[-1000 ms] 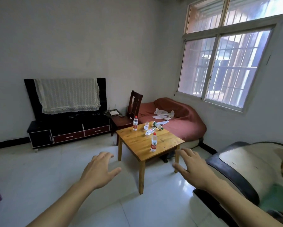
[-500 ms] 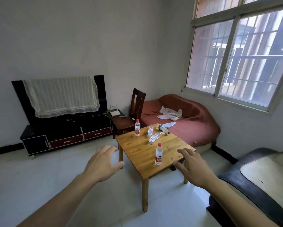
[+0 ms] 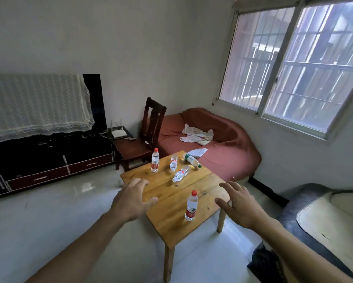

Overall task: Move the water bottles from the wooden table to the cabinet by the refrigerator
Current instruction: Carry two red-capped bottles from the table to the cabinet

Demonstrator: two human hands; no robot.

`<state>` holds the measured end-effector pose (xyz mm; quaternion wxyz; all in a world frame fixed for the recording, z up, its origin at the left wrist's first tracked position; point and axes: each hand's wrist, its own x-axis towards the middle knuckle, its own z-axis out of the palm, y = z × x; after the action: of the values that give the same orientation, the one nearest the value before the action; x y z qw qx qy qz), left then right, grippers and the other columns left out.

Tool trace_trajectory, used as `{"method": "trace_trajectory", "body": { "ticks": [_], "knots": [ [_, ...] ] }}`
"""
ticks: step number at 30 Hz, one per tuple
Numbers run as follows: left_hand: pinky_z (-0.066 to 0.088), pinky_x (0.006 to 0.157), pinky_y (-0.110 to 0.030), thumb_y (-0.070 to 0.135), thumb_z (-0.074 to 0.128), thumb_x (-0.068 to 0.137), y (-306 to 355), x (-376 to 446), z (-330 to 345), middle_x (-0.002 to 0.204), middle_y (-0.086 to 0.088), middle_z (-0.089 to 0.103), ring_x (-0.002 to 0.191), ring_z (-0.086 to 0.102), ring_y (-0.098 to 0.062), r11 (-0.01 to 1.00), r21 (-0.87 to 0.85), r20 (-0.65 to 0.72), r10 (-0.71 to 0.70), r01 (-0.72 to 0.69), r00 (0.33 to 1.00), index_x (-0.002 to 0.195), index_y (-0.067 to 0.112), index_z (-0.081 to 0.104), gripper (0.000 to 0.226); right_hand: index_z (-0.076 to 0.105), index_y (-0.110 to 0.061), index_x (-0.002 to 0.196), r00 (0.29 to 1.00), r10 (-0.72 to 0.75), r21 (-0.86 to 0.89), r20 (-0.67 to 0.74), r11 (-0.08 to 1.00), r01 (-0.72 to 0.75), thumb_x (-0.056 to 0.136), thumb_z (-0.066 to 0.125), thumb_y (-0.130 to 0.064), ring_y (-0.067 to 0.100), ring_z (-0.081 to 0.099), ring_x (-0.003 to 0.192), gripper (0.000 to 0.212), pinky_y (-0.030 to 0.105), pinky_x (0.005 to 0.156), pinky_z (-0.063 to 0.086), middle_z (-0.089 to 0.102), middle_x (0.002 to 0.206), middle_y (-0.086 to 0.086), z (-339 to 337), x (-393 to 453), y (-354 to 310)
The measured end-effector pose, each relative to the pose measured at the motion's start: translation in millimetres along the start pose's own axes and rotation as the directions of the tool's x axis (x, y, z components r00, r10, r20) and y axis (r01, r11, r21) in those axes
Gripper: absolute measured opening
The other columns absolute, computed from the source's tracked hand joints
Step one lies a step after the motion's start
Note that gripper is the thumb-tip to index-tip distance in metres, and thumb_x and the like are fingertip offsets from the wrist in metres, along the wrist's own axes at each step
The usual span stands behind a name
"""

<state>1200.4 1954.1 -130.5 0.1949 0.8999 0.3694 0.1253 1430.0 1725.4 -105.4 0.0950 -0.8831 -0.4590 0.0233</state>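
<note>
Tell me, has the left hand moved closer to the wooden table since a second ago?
Yes. The left hand now overlaps the wooden table's near-left edge; earlier it hung short of it, over the floor.

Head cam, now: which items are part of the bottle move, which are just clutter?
Job:
near upright bottle
far upright bottle
three tipped bottles
wooden table
left hand, right hand, both open

Clutter:
chair
router
cloths on sofa

A small wooden table [image 3: 171, 217] holds five water bottles: a red-capped bottle [image 3: 191, 205] upright near the front, another upright bottle [image 3: 154, 160] at the far left, and three lying bottles [image 3: 181, 173] at the far side, apparently empty.
</note>
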Motion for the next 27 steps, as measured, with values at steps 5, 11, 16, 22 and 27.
{"method": "trace_trajectory", "body": {
  "ticks": [5, 11, 16, 22, 27],
  "knots": [
    [0.049, 0.095, -0.038, 0.066, 0.060, 0.083, -14, 67, 30, 0.144, 0.010, 0.042, 0.120, 0.048, -0.016, 1.000, -0.002, 0.126, 0.012, -0.012, 0.992, 0.141, 0.031, 0.042, 0.070, 0.032, -0.028, 0.149, 0.999, 0.023, 0.008, 0.049, 1.000, -0.023, 0.095, 0.039, -0.061, 0.026, 0.031, 0.141, 0.063, 0.043, 0.110, 0.037, 0.034, 0.156, -0.002, 27, 63, -1],
    [0.050, 0.096, -0.038, 0.064, 0.062, 0.083, -23, 165, 52, 0.145, 0.007, 0.042, 0.124, 0.048, -0.015, 1.000, 0.026, 0.192, -0.010, 0.005, 0.981, 0.141, 0.030, 0.042, 0.070, 0.033, -0.026, 0.149, 0.996, 0.030, 0.061, 0.086, 0.998, -0.035, 0.093, 0.040, -0.063, 0.029, 0.033, 0.140, 0.067, 0.046, 0.109, 0.038, 0.035, 0.155, 0.000, 56, 160, 15],
    [0.045, 0.085, -0.029, 0.058, 0.064, 0.085, -13, 241, 58, 0.143, 0.003, 0.043, 0.122, 0.048, -0.016, 0.999, 0.011, 0.179, -0.032, 0.030, 0.983, 0.140, 0.027, 0.043, 0.067, 0.035, -0.024, 0.148, 0.997, 0.051, 0.155, 0.049, 0.986, -0.059, 0.095, 0.043, -0.059, 0.027, 0.036, 0.138, 0.064, 0.044, 0.107, 0.040, 0.038, 0.153, 0.002, 66, 234, 40],
    [0.040, 0.091, -0.029, 0.054, 0.064, 0.087, -10, 318, 76, 0.146, 0.001, 0.041, 0.129, 0.044, -0.018, 1.000, -0.005, 0.192, -0.027, 0.029, 0.981, 0.142, 0.027, 0.043, 0.065, 0.035, -0.024, 0.148, 0.994, 0.080, 0.161, 0.069, 0.983, -0.091, 0.095, 0.042, -0.059, 0.026, 0.036, 0.138, 0.064, 0.041, 0.107, 0.039, 0.038, 0.153, 0.002, 79, 307, 56],
    [0.041, 0.102, -0.032, 0.055, 0.064, 0.087, -28, 378, 98, 0.145, 0.001, 0.043, 0.131, 0.042, -0.017, 0.999, -0.034, 0.242, -0.003, 0.012, 0.970, 0.141, 0.026, 0.045, 0.064, 0.034, -0.025, 0.148, 0.984, 0.114, 0.159, 0.134, 0.978, -0.135, 0.095, 0.041, -0.060, 0.023, 0.036, 0.138, 0.064, 0.039, 0.107, 0.039, 0.037, 0.154, 0.000, 103, 350, 55]
  ]
}}
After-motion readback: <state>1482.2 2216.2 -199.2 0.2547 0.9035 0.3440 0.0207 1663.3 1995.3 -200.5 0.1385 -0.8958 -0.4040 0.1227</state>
